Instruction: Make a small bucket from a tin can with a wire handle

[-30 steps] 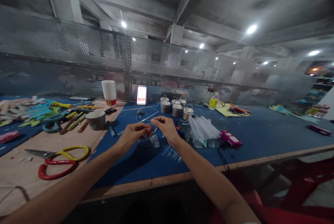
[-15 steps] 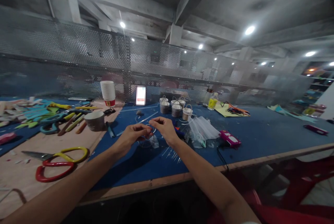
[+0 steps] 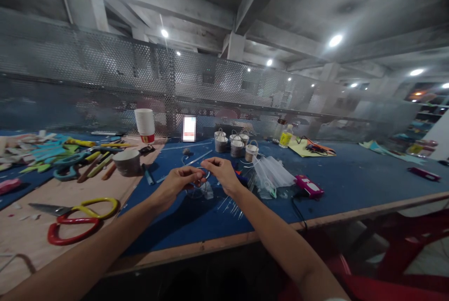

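Both hands are close together over the blue table mat (image 3: 164, 231), near its middle. My left hand (image 3: 180, 182) is closed in a pinch on a thin, pale curved strand (image 3: 208, 175). The fingertips of my right hand (image 3: 219, 170) pinch the same strand at its upper end. A crumpled clear plastic piece (image 3: 207, 191) lies below the fingers. Behind my right hand stand several small cups with wire handles (image 3: 237, 146). Thin rods (image 3: 231, 207) lie beneath my right wrist.
Red and yellow scissors (image 3: 73, 212), a grey bowl (image 3: 126, 162) and stacked paper cups (image 3: 144, 122) are at left. Plastic bags (image 3: 271, 172), a magenta device (image 3: 309, 186) with a cord, and a yellow-labelled bottle (image 3: 286, 136) are at right.
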`<action>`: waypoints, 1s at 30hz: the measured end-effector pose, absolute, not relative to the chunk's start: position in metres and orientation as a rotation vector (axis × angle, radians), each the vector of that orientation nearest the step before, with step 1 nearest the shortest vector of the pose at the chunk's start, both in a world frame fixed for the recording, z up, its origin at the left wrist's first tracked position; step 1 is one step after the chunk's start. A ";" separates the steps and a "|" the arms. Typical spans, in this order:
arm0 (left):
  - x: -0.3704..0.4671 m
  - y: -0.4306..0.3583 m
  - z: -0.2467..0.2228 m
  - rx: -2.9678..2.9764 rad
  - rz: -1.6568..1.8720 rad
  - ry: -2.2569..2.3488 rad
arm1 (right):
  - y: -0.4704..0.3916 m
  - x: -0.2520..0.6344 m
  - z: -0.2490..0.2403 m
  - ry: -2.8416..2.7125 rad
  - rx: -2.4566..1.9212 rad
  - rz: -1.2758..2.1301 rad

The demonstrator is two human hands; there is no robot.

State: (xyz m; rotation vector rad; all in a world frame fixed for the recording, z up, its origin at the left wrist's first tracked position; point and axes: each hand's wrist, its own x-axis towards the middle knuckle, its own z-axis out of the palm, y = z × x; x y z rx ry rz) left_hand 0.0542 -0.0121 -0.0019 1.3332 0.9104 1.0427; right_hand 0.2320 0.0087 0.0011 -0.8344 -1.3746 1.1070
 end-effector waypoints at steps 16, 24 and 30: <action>0.055 -0.015 0.003 1.312 1.028 0.877 | 0.005 0.234 0.005 -1.443 -0.743 1.162; 0.055 -0.011 -0.001 1.393 1.100 0.922 | 0.008 0.231 0.001 -1.382 -0.846 1.045; 0.057 -0.010 -0.003 1.402 1.168 0.965 | 0.007 0.230 -0.002 -1.487 -0.811 0.941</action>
